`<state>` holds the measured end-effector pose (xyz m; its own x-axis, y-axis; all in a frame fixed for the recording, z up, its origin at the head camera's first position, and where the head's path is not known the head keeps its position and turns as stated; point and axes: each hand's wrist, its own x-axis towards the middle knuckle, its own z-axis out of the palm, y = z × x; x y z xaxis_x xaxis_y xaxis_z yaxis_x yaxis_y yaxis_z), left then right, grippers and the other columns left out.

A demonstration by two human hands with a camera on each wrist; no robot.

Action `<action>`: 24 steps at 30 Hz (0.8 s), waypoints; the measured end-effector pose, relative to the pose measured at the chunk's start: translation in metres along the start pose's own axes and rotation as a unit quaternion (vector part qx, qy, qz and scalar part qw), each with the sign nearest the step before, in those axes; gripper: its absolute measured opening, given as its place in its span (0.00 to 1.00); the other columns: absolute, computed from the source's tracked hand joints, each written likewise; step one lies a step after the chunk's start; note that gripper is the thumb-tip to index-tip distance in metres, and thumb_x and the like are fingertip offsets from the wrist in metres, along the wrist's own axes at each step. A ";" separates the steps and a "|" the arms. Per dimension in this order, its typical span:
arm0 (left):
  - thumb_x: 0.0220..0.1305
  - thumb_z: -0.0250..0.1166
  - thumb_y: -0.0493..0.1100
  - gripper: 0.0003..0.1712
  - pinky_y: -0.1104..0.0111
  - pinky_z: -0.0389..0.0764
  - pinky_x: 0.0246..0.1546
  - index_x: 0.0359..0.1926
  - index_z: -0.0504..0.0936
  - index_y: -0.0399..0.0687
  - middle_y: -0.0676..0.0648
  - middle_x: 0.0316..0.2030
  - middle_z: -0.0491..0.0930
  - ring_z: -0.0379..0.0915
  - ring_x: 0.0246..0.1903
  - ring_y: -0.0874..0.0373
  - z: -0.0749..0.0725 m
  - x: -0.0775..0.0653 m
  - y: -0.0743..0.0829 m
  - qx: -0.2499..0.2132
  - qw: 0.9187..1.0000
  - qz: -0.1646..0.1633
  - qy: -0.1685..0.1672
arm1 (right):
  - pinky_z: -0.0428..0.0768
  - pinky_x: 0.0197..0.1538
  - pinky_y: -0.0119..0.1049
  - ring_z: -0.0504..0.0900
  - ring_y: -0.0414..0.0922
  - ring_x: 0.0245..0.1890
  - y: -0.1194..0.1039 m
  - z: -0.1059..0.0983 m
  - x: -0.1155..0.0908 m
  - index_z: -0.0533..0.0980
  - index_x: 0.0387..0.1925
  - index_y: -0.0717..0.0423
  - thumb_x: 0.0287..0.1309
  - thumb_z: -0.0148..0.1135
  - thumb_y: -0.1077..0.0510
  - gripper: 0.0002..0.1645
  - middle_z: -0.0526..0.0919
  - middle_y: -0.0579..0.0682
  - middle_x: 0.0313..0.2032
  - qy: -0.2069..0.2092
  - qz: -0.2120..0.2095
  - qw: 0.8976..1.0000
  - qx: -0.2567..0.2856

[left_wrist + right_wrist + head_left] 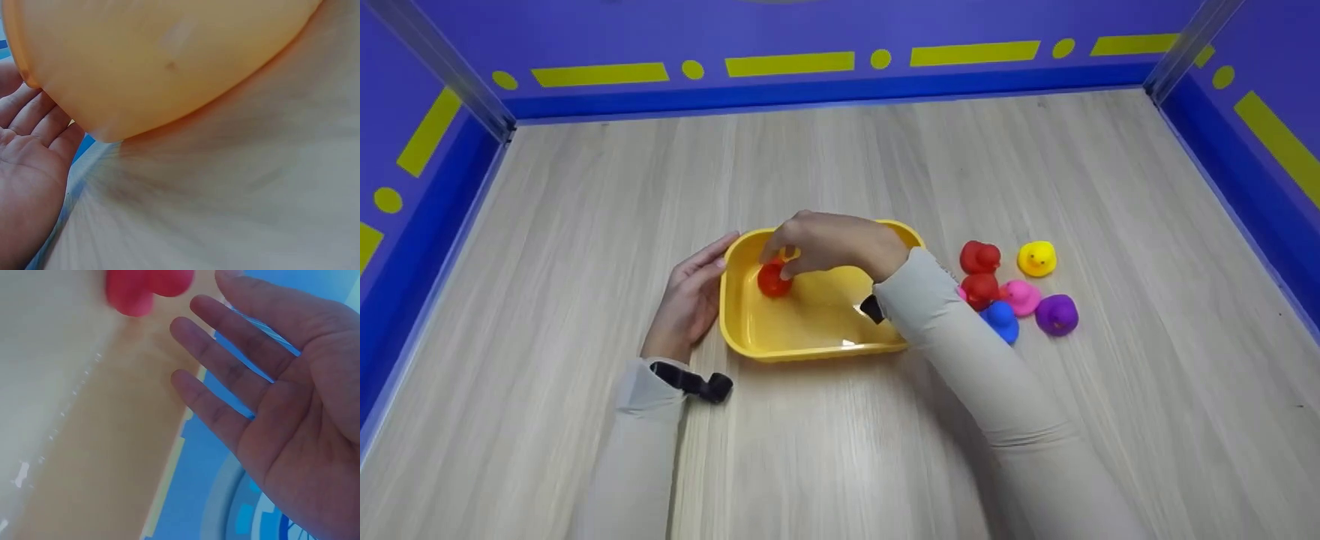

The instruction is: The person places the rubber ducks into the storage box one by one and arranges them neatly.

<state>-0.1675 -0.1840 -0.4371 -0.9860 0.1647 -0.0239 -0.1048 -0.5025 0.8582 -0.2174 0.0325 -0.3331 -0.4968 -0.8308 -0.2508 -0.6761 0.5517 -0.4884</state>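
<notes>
A yellow plastic basin (810, 351) stands on the wooden table. Inside its left end is a red rubber duck (775, 279), which shows as a pinkish-red shape (132, 289) in the right wrist view. My right hand (829, 244) reaches over the basin, thumb and fingertips around the duck in the head view. Seen from the right wrist, those fingers are extended, with a gap between them and the duck. My left hand (690, 296) rests against the outside of the basin's left end, fingers fairly straight; their tips are partly hidden behind the basin wall (140, 84).
Right of the basin lie several rubber ducks: two red (979, 257), a yellow (1037, 259), a pink (1021, 298), a blue (1000, 322) and a purple (1057, 315). My right sleeve partly covers the group. Blue-purple panels (810, 37) border the table.
</notes>
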 end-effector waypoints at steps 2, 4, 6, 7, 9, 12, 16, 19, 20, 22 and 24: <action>0.68 0.50 0.30 0.24 0.68 0.76 0.59 0.65 0.68 0.31 0.48 0.55 0.78 0.74 0.56 0.58 0.001 0.000 0.000 0.002 1.000 -0.002 0.003 | 0.77 0.60 0.36 0.79 0.47 0.52 -0.001 -0.003 -0.003 0.78 0.55 0.55 0.62 0.62 0.58 0.20 0.83 0.50 0.52 0.003 -0.004 1.000 0.002; 0.67 0.50 0.30 0.25 0.68 0.76 0.60 0.65 0.67 0.31 0.48 0.55 0.78 0.74 0.57 0.58 0.001 0.000 0.000 0.005 1.000 -0.003 0.006 | 0.77 0.60 0.37 0.79 0.47 0.52 -0.001 -0.006 -0.006 0.78 0.56 0.56 0.62 0.62 0.57 0.20 0.83 0.51 0.52 0.008 -0.009 1.000 0.004; 0.68 0.50 0.30 0.25 0.68 0.75 0.60 0.65 0.67 0.31 0.48 0.55 0.78 0.74 0.57 0.58 0.001 0.000 0.001 0.006 1.000 -0.003 0.007 | 0.78 0.60 0.37 0.79 0.47 0.52 -0.001 -0.008 -0.010 0.78 0.56 0.55 0.62 0.62 0.57 0.21 0.82 0.51 0.53 0.013 -0.010 1.000 0.006; 0.68 0.50 0.30 0.25 0.68 0.75 0.60 0.65 0.67 0.31 0.48 0.55 0.79 0.74 0.57 0.58 0.001 0.000 0.001 0.007 1.000 -0.003 0.008 | 0.78 0.60 0.37 0.79 0.47 0.53 -0.001 -0.010 -0.012 0.78 0.56 0.55 0.62 0.62 0.56 0.21 0.82 0.51 0.53 0.017 -0.010 1.000 0.004; 0.67 0.50 0.29 0.25 0.69 0.75 0.60 0.65 0.67 0.30 0.48 0.55 0.79 0.74 0.57 0.58 0.002 0.000 0.001 0.006 1.000 -0.001 0.009 | 0.78 0.59 0.38 0.79 0.48 0.53 -0.001 -0.012 -0.015 0.78 0.56 0.55 0.61 0.63 0.56 0.21 0.82 0.51 0.54 0.025 -0.007 1.000 0.002; 0.67 0.50 0.29 0.25 0.69 0.76 0.60 0.65 0.67 0.30 0.48 0.54 0.79 0.74 0.56 0.58 0.002 0.000 0.001 0.004 1.000 -0.001 0.011 | 0.78 0.60 0.39 0.80 0.48 0.53 0.001 -0.015 -0.021 0.78 0.56 0.54 0.61 0.63 0.56 0.22 0.82 0.51 0.54 0.036 -0.001 0.999 -0.003; 0.67 0.50 0.29 0.25 0.69 0.75 0.60 0.65 0.67 0.30 0.48 0.54 0.79 0.74 0.56 0.59 0.002 0.000 0.001 0.001 1.000 -0.002 0.013 | 0.78 0.60 0.38 0.80 0.48 0.53 0.004 -0.017 -0.029 0.78 0.56 0.54 0.60 0.64 0.56 0.22 0.82 0.50 0.54 0.046 0.011 0.999 -0.010; 0.67 0.49 0.28 0.24 0.69 0.75 0.60 0.64 0.68 0.31 0.49 0.53 0.80 0.74 0.56 0.59 0.002 -0.001 0.001 0.000 1.000 0.000 0.013 | 0.79 0.59 0.37 0.80 0.48 0.53 0.007 -0.018 -0.036 0.78 0.57 0.52 0.60 0.64 0.57 0.22 0.82 0.50 0.55 0.049 0.026 0.998 -0.017; 0.67 0.49 0.28 0.24 0.69 0.75 0.60 0.64 0.69 0.31 0.49 0.53 0.80 0.75 0.56 0.59 0.002 -0.001 0.001 0.000 1.000 0.001 0.012 | 0.79 0.59 0.38 0.79 0.48 0.53 0.008 -0.019 -0.039 0.78 0.57 0.52 0.60 0.64 0.57 0.22 0.81 0.50 0.55 0.050 0.032 0.998 -0.020; 0.67 0.49 0.28 0.24 0.69 0.76 0.59 0.63 0.69 0.31 0.48 0.53 0.80 0.75 0.55 0.58 0.002 0.000 0.000 -0.002 1.000 0.003 0.010 | 0.79 0.58 0.38 0.79 0.48 0.52 0.012 -0.019 -0.045 0.78 0.57 0.52 0.59 0.64 0.58 0.23 0.81 0.50 0.55 0.053 0.039 0.998 -0.022; 0.67 0.49 0.28 0.24 0.69 0.76 0.59 0.64 0.69 0.31 0.48 0.53 0.80 0.75 0.55 0.58 0.002 0.000 0.000 -0.002 1.000 0.004 0.006 | 0.79 0.58 0.38 0.79 0.48 0.52 0.016 -0.020 -0.050 0.78 0.57 0.52 0.59 0.64 0.57 0.23 0.81 0.50 0.55 0.057 0.042 0.997 -0.024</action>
<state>-0.1670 -0.1826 -0.4361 -0.9884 0.1499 -0.0239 -0.0976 -0.5066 0.8566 -0.2138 0.0846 -0.3118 -0.6102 -0.7690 -0.1905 -0.6536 0.6245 -0.4275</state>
